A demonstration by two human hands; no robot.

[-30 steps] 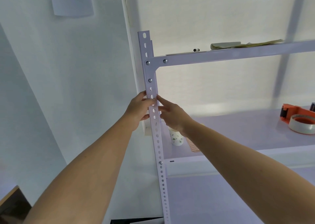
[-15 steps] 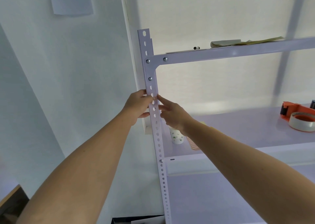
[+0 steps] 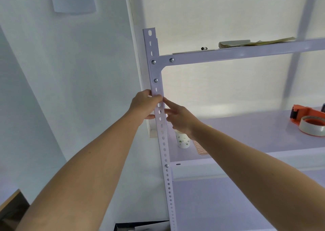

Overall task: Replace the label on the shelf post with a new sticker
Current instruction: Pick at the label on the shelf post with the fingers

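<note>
One shelf post (image 3: 164, 150): white, slotted, upright; both hands meet on it just below its upper bolts.
Left hand (image 3: 143, 106): fingers curl round the post's left edge, thumb tip on its face.
Right hand (image 3: 179, 118): forefinger straight, tip touching the post's right edge; other fingers loosely bent, holding nothing visible.
Risk: a label picked at one corner likely tears or leaves residue.
Label: white on white, under the fingertips on the post; cannot be made out.
Orange sheet (image 3: 200, 149): right of the post, partly behind the wrist; perhaps stickers.

A white patterned paper cup (image 3: 182, 142) stands just below the fingers (image 3: 169, 102); rightward the pale shelf (image 3: 246, 130) runs free to an orange tape dispenser (image 3: 302, 110).
</note>
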